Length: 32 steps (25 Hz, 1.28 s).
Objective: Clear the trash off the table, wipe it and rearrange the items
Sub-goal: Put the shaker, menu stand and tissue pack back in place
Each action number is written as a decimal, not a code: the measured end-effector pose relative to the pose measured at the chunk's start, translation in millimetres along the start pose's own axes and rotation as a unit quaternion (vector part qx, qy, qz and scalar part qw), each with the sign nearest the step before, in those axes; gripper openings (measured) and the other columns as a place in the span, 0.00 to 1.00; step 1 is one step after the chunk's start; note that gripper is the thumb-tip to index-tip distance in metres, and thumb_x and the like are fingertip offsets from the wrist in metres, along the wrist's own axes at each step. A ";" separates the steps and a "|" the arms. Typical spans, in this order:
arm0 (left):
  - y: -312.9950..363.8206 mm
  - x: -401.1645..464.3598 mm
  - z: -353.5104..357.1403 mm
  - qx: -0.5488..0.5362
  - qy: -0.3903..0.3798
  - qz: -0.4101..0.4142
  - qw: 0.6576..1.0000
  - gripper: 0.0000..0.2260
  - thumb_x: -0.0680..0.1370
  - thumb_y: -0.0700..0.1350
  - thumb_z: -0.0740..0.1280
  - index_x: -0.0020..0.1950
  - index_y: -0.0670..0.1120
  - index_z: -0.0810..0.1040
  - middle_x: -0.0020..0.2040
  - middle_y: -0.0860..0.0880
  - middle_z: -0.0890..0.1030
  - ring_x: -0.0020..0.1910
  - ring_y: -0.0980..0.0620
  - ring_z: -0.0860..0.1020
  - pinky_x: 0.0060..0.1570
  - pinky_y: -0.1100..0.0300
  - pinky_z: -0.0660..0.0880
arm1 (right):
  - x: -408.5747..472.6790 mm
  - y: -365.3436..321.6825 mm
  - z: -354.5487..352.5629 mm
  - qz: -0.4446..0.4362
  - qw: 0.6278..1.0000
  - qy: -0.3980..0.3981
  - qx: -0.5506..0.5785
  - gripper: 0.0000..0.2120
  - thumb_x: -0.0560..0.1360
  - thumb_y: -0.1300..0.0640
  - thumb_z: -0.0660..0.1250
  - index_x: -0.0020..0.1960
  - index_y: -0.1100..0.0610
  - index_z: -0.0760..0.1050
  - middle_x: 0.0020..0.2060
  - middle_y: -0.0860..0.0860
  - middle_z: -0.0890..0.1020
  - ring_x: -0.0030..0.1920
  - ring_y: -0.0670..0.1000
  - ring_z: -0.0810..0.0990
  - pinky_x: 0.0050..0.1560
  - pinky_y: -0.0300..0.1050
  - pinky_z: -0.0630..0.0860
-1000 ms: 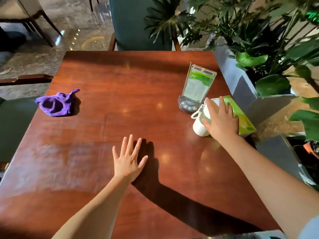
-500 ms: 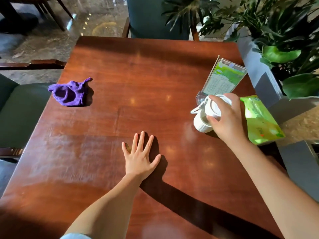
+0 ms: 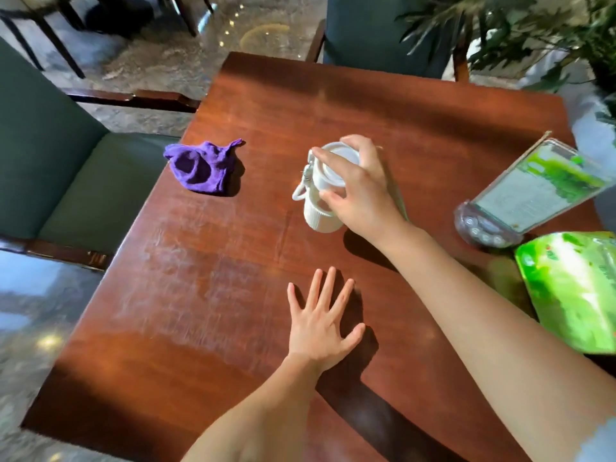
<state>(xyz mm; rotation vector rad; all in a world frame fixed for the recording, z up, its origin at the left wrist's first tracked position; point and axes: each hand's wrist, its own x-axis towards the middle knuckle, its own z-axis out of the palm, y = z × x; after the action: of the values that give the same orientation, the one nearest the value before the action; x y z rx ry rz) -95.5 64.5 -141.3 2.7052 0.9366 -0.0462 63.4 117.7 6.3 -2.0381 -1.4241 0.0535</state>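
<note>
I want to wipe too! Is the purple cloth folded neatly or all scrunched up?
Scrunched up. The purple cloth lies in a crumpled heap with a twisted corner sticking out.

A reddish-brown wooden table (image 3: 383, 105) fills the middle, glossy with light glare. At nine o'clock stands a green upholstered chair (image 3: 76, 181) with dark wooden arms; another green chair (image 3: 370, 31) at twelve. Leafy plants (image 3: 520, 31) crowd one o'clock. Polished marbled floor (image 3: 186, 51) at eleven.

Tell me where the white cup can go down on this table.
Bare wood lies between the purple cloth and the left hand, and across the far side of the table behind the white cup. The right edge is crowded: sign holder, green packet.
</note>
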 end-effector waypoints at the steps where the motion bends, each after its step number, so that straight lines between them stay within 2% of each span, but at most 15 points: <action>1: -0.3 0.7 0.9 -0.001 0.003 0.003 1.000 0.32 0.74 0.67 0.53 0.76 0.57 0.54 0.78 0.48 0.54 0.76 0.45 0.49 0.67 0.33 0.41 | 13.2 -5.1 8.7 -0.011 1.000 -0.008 0.001 0.24 0.68 0.61 0.72 0.62 0.49 0.75 0.63 0.59 0.70 0.62 0.61 0.68 0.58 0.57 0.73; 4: -0.9 2.1 3.0 0.003 0.009 0.006 1.000 0.32 0.74 0.67 0.54 0.76 0.57 0.55 0.77 0.48 0.56 0.76 0.44 0.52 0.66 0.32 0.44 | 48.3 -15.6 30.4 -0.032 0.999 -0.033 0.005 0.23 0.69 0.59 0.70 0.63 0.48 0.73 0.64 0.57 0.69 0.63 0.60 0.67 0.58 0.56 0.73; 9: -2.4 3.3 3.9 -0.003 0.003 0.000 1.000 0.32 0.74 0.66 0.54 0.76 0.57 0.54 0.78 0.48 0.55 0.76 0.45 0.49 0.66 0.32 0.41 | 77.3 -13.7 61.6 -0.043 0.994 -0.090 -0.048 0.24 0.73 0.58 0.67 0.67 0.45 0.68 0.68 0.54 0.65 0.65 0.58 0.63 0.58 0.56 0.73; 12: -2.1 3.5 4.2 -0.005 0.001 -0.003 1.000 0.32 0.74 0.66 0.55 0.76 0.57 0.55 0.78 0.48 0.54 0.76 0.45 0.48 0.67 0.32 0.40 | 74.1 -10.1 79.3 -0.040 0.993 -0.074 -0.080 0.24 0.75 0.58 0.64 0.69 0.46 0.65 0.72 0.55 0.61 0.71 0.59 0.58 0.59 0.60 0.69; 16: -1.9 4.0 3.8 -0.001 -0.004 -0.005 1.000 0.32 0.74 0.66 0.54 0.76 0.57 0.55 0.78 0.48 0.54 0.76 0.44 0.49 0.66 0.32 0.41 | 64.4 -6.7 97.0 -0.044 0.995 -0.033 -0.081 0.26 0.74 0.60 0.66 0.70 0.48 0.65 0.73 0.57 0.62 0.73 0.61 0.53 0.63 0.68 0.63; 20: -2.4 3.2 1.8 0.006 -0.007 -0.009 1.000 0.32 0.74 0.67 0.54 0.76 0.57 0.55 0.78 0.48 0.54 0.76 0.45 0.48 0.66 0.33 0.40 | 60.5 -7.6 80.4 -0.062 0.988 -0.087 -0.110 0.28 0.76 0.56 0.62 0.73 0.47 0.57 0.75 0.57 0.55 0.74 0.59 0.48 0.67 0.65 0.58; 21: -2.7 3.4 0.0 0.009 -0.010 -0.010 1.000 0.32 0.74 0.67 0.53 0.76 0.57 0.54 0.78 0.48 0.53 0.76 0.45 0.47 0.67 0.33 0.39 | 55.1 -6.1 71.1 -0.077 0.986 -0.083 -0.118 0.28 0.76 0.56 0.62 0.73 0.48 0.57 0.74 0.58 0.56 0.74 0.59 0.50 0.68 0.64 0.57; 23: -1.6 3.5 -3.2 0.014 -0.018 -0.010 1.000 0.32 0.75 0.67 0.51 0.76 0.58 0.50 0.78 0.49 0.49 0.76 0.46 0.43 0.67 0.34 0.36 | 35.4 3.0 49.8 -0.099 0.987 -0.042 -0.120 0.26 0.74 0.58 0.65 0.71 0.53 0.63 0.71 0.61 0.64 0.71 0.61 0.60 0.67 0.63 0.60; 25: -1.5 2.8 -2.7 0.022 -0.033 -0.013 0.999 0.32 0.75 0.68 0.48 0.76 0.60 0.45 0.78 0.51 0.43 0.76 0.48 0.38 0.68 0.34 0.33 | 11.8 21.7 26.1 -0.091 0.989 -0.001 -0.116 0.23 0.73 0.59 0.66 0.67 0.56 0.69 0.66 0.61 0.72 0.66 0.61 0.69 0.64 0.61 0.67; 27: -3.0 1.9 -1.6 0.030 -0.029 -0.015 0.999 0.32 0.75 0.69 0.47 0.76 0.60 0.43 0.78 0.51 0.42 0.76 0.48 0.37 0.68 0.34 0.34 | -10.5 43.6 -3.3 -0.061 0.988 0.034 -0.136 0.20 0.73 0.60 0.67 0.65 0.57 0.71 0.62 0.60 0.75 0.61 0.59 0.74 0.61 0.59 0.71; 30: -3.3 2.2 2.3 0.042 -0.020 -0.012 0.999 0.33 0.74 0.69 0.48 0.76 0.60 0.46 0.78 0.51 0.45 0.76 0.49 0.41 0.68 0.33 0.39 | -35.0 74.9 -53.5 0.007 0.975 0.121 -0.189 0.19 0.70 0.61 0.68 0.61 0.57 0.75 0.58 0.59 0.78 0.57 0.60 0.76 0.57 0.56 0.73; 32: -2.9 1.7 3.7 0.047 -0.014 -0.008 0.999 0.33 0.74 0.69 0.49 0.76 0.60 0.48 0.78 0.50 0.48 0.77 0.48 0.43 0.68 0.33 0.42 | -43.2 95.1 -84.1 0.086 0.954 0.154 -0.241 0.22 0.68 0.61 0.66 0.62 0.54 0.74 0.61 0.58 0.75 0.61 0.61 0.72 0.60 0.58 0.69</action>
<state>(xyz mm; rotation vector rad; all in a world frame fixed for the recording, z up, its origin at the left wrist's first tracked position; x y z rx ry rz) -95.7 66.7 -145.8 2.7745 0.9701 -0.1345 156.4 21.1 9.7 -2.4234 -1.1344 -0.5669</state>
